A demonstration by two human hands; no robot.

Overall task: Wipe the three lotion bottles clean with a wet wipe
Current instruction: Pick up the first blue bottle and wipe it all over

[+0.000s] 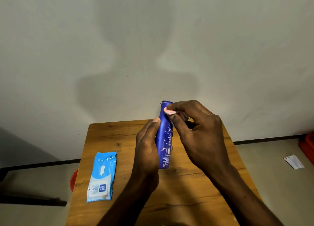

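A blue lotion bottle [164, 145] is held upright above the wooden table [186, 188]. My left hand [147, 147] grips its left side and back, thumb up near the neck. My right hand [195, 132] pinches a small folded pale wet wipe [169, 111] against the bottle's upper part, just under the cap. Pale streaks show on the bottle's lower label. No other lotion bottle is in sight; something dark behind my right hand cannot be made out.
A light blue pack of wet wipes [102, 176] lies flat at the table's left. A red round object [73, 179] pokes out beside the table's left edge. White paper [294, 161] and a red thing [307, 145] lie on the floor at right. A wall stands close behind.
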